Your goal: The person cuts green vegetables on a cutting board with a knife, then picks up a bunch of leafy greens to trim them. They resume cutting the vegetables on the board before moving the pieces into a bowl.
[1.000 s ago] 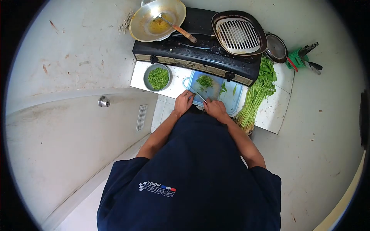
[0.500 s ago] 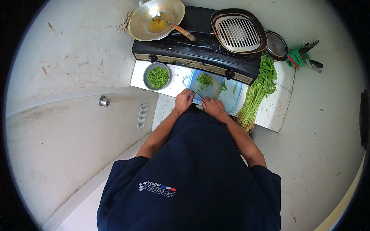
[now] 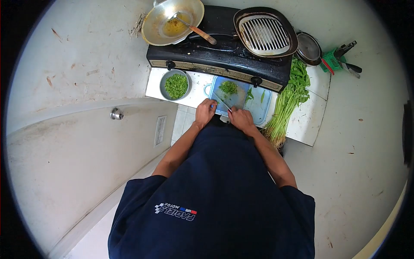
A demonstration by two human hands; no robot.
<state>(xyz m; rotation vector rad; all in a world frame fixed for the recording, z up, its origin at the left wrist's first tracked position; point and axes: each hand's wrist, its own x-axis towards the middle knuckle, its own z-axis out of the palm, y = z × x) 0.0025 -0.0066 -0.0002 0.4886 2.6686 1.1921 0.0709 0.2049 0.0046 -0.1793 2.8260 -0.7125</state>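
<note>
My right hand [image 3: 242, 118] is closed around the handle of a knife [image 3: 223, 102], whose blade points up and left over a blue cutting board [image 3: 260, 113]. Curled fingers of my left hand [image 3: 205, 112] rest at the board's lower left edge, beside the blade; what they pinch, if anything, is too small to make out. Near the top of the board lies a small heap of chopped greens [image 3: 228, 88]. A few loose leaves [image 3: 249, 95] are right of it. Left of the board stands a grey bowl [image 3: 162, 88] filled with chopped greens [image 3: 176, 86].
Behind the board is a black gas stove [image 3: 220, 54], bearing a wok [image 3: 151, 26] with a wooden-handled ladle [image 3: 202, 33] and a grill pan [image 3: 238, 36]. A long bunch of leafy greens [image 3: 286, 103] lies to the right. Beyond it are a lidded pan [image 3: 308, 48] and a green basket [image 3: 329, 61] with knives.
The knife has turned slightly, showing more of its blade, and my right hand has shifted a little. My left hand stays nearly in place.
</note>
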